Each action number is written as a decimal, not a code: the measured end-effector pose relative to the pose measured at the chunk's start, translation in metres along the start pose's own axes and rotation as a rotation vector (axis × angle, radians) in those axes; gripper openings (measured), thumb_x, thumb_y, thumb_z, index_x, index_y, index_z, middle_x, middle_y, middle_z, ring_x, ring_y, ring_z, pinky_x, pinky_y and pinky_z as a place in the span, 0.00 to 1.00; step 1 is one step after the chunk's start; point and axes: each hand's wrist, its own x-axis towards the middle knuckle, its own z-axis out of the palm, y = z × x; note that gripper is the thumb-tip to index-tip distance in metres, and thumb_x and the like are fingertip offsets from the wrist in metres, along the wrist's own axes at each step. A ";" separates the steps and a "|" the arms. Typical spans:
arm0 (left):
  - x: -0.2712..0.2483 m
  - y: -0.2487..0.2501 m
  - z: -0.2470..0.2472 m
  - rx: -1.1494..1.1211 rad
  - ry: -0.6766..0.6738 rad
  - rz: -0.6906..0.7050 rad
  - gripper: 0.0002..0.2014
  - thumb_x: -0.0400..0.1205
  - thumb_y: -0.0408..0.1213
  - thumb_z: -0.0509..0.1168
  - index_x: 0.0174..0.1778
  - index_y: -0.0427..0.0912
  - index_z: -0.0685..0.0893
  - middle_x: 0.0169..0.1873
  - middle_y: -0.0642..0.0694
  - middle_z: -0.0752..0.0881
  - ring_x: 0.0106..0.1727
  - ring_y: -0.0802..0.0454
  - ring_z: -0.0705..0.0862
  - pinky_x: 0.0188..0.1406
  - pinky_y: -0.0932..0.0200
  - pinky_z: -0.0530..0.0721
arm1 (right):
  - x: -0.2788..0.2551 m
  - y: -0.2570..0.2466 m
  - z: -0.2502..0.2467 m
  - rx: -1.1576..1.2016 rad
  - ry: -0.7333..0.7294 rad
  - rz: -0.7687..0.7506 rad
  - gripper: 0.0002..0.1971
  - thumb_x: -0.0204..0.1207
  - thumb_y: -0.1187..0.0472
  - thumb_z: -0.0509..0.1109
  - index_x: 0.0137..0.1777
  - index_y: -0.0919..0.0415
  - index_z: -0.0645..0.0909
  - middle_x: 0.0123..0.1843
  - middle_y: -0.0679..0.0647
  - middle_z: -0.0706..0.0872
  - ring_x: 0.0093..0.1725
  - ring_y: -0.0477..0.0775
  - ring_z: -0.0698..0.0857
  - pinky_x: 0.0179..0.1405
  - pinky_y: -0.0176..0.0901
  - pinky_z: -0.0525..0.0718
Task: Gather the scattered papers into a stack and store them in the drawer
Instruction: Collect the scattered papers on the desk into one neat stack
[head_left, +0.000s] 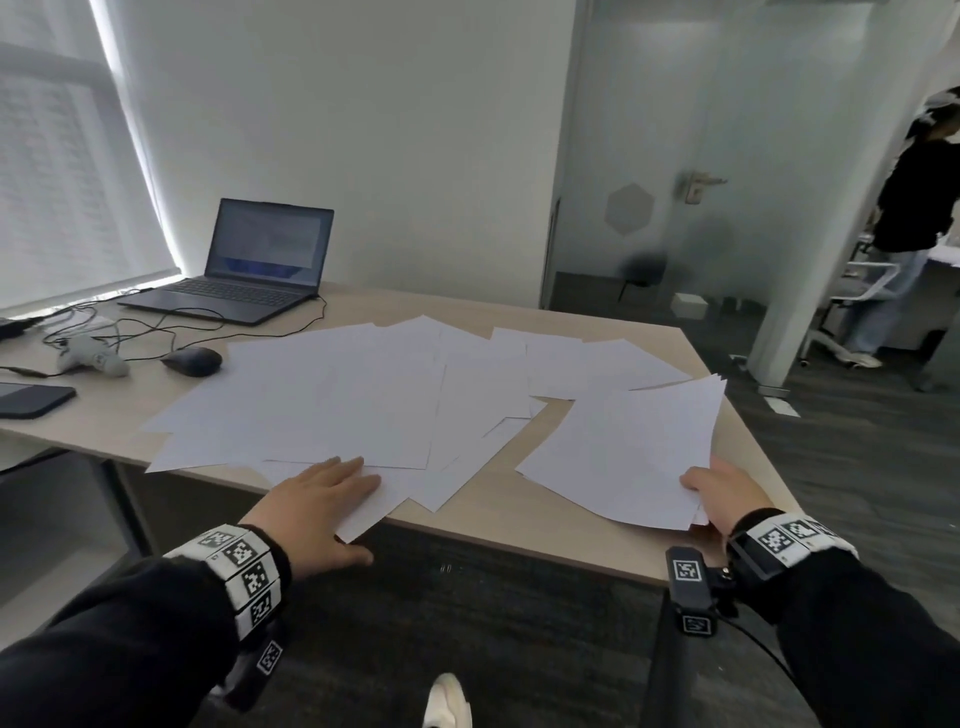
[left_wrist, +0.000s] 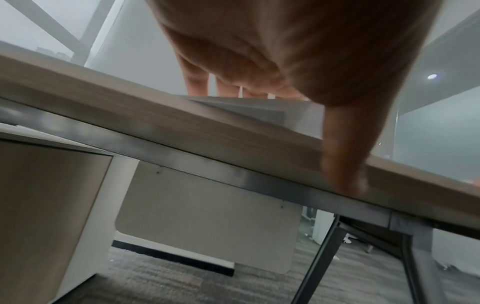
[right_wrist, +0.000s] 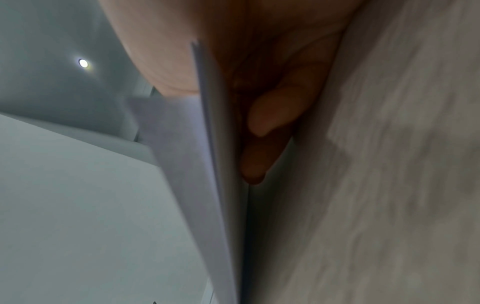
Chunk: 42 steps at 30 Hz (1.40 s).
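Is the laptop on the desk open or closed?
Open: the laptop has its lid raised, its screen lit, and its keyboard showing.

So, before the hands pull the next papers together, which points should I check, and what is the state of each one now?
1. Right hand grips its small stack: ok, thumb above, fingers under.
2. Left hand lies flat on the scattered papers: ok.
3. All sheets lie fully on the table: not ok, one corner overhangs the front edge.
4. Mouse clear of the papers: ok, beside them.
5. Drawer open and ready: cannot tell.
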 end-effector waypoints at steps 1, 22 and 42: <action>-0.002 -0.002 0.000 -0.048 0.034 -0.002 0.40 0.72 0.57 0.70 0.82 0.61 0.64 0.83 0.58 0.61 0.84 0.53 0.61 0.82 0.55 0.61 | -0.004 -0.003 0.000 -0.007 -0.007 -0.006 0.11 0.75 0.62 0.65 0.55 0.62 0.83 0.50 0.62 0.90 0.51 0.67 0.88 0.58 0.60 0.85; 0.033 0.107 -0.027 -0.672 0.420 -0.100 0.13 0.85 0.51 0.58 0.40 0.51 0.81 0.29 0.51 0.85 0.34 0.52 0.84 0.35 0.57 0.82 | -0.033 -0.011 -0.002 0.033 -0.046 -0.086 0.08 0.83 0.70 0.61 0.55 0.63 0.81 0.46 0.54 0.87 0.42 0.52 0.83 0.35 0.43 0.74; 0.081 0.260 0.003 -0.569 0.272 0.350 0.14 0.86 0.51 0.57 0.63 0.62 0.84 0.59 0.61 0.88 0.60 0.58 0.82 0.61 0.56 0.79 | -0.030 -0.011 -0.007 0.133 -0.186 -0.001 0.34 0.85 0.34 0.51 0.46 0.61 0.87 0.30 0.59 0.87 0.24 0.61 0.81 0.22 0.45 0.78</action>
